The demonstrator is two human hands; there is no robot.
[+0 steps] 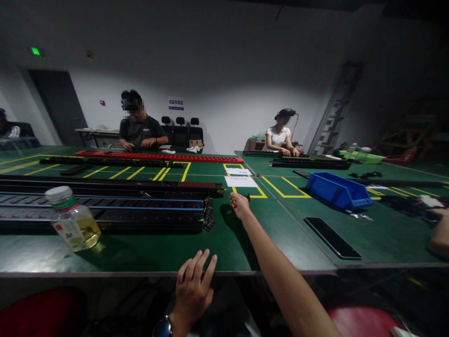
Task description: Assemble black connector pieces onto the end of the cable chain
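My left hand [193,289] is at the table's front edge, palm down with its fingers stretched out and nothing in it. A watch is on that wrist. My right hand [240,206] reaches forward over the green table [217,252], its fingers curled together; what they hold, if anything, is hidden. A small dark bit shows just behind its knuckles. Left of it lie long black rail-like strips [140,227] with red dots and a blue line, their loose ends nearest my right hand. White paper sheets [240,181] with print lie just beyond the hand.
A bottle of yellow liquid [73,219] stands at the left. On the right are a phone [331,238] and a blue bin [337,191]. A long red strip [157,156] lies farther back. Two people [142,126] work across the table; another person's hand [440,234] shows at the far right.
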